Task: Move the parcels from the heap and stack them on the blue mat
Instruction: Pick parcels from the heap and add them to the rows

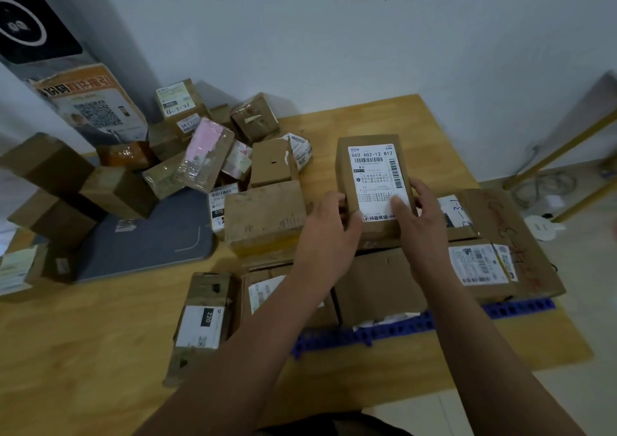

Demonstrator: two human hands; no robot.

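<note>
Got the labelled parcel gripped by my left hand and right hand, above the stack on the blue mat; I'd square its edges first; lower flat; then release.

Held parcel reads "502 602-12 812"; front box "220"; heap box perhaps "4-3-21".

Parcels hide most of the blue mat.
</note>
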